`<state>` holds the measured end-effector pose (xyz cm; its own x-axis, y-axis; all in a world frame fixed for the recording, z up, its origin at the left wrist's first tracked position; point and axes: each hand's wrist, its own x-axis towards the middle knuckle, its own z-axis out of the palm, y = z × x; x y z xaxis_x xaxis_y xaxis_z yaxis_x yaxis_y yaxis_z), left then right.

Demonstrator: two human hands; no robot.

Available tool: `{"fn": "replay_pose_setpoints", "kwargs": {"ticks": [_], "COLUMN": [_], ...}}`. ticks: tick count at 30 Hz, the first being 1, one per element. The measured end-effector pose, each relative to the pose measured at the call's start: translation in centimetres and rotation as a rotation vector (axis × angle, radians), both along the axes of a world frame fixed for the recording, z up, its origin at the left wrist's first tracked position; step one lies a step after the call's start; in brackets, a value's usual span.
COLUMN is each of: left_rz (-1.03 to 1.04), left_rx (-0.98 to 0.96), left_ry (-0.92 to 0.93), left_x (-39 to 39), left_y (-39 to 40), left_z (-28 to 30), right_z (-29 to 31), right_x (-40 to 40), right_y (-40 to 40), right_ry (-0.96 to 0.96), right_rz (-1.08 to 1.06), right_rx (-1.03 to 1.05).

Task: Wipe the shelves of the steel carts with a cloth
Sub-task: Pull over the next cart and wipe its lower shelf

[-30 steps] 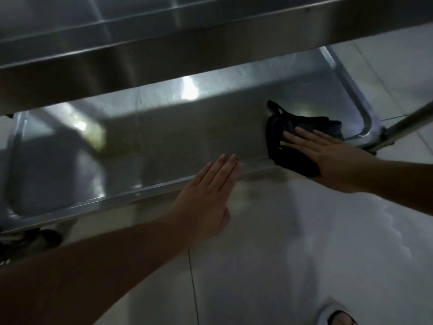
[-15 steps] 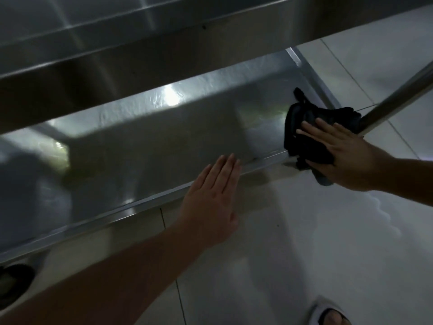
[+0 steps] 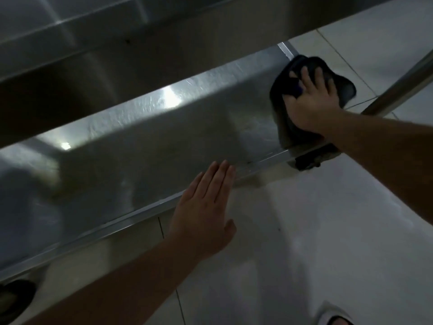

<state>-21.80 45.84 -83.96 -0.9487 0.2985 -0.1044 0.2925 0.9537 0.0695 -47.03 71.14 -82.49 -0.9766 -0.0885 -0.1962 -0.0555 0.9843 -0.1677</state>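
Cloth [image 3: 304, 90] pressed into lower shelf's [image 3: 164, 141] far-right corner by flat right hand [image 3: 311, 102].
Left hand [image 3: 203, 207] flat, released; overhanging cloth may slip off.

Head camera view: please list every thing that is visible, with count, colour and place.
lower shelf: one, grey steel, centre, under the upper shelf
upper shelf: one, grey steel, top, tilted across the frame
cloth: one, black, right end of the lower shelf, draped over its front rim
cart post: one, steel, right edge
caster wheel: one, black, bottom left
floor: pale tiles, lower right
slipper: one, white, bottom right
left hand: one, flat, fingers straight, over the front rim
right hand: one, pressing on the cloth
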Motion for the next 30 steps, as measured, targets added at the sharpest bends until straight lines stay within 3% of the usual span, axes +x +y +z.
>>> {"fn": "replay_pose_setpoints", "kwargs": {"ticks": [4,10,16,21,28,30], "left_rz": [0.021,0.025,0.028,0.030,0.014,0.019], "left_rx": [-0.014,-0.034,-0.011,-0.007,-0.065,-0.065], "left_ry": [0.003,0.018,-0.005,-0.020,-0.021,-0.019], "left_x": [-0.1,0.1,-0.1,-0.3,0.1,0.1], "left_y": [-0.1,0.0,0.4,0.0,-0.3,-0.1], "left_z": [0.1,-0.1,0.0,0.3,0.2,0.1], "right_z": [1.3,1.4,0.6,1.1,1.6,1.3], "right_x": [-0.5,10.0,0.3,-4.5,7.2,9.0], "right_y": [-1.0,1.7,1.3,-3.7,-9.8,-7.5], "right_ry": [-0.037,-0.071,0.046,-0.008,-0.018,-0.002], "right_rz": [0.131,0.439,0.142,0.153,0.596,0.559], "right_rx": [-0.037,-0.148,-0.032,-0.019,-0.155,-0.143]}}
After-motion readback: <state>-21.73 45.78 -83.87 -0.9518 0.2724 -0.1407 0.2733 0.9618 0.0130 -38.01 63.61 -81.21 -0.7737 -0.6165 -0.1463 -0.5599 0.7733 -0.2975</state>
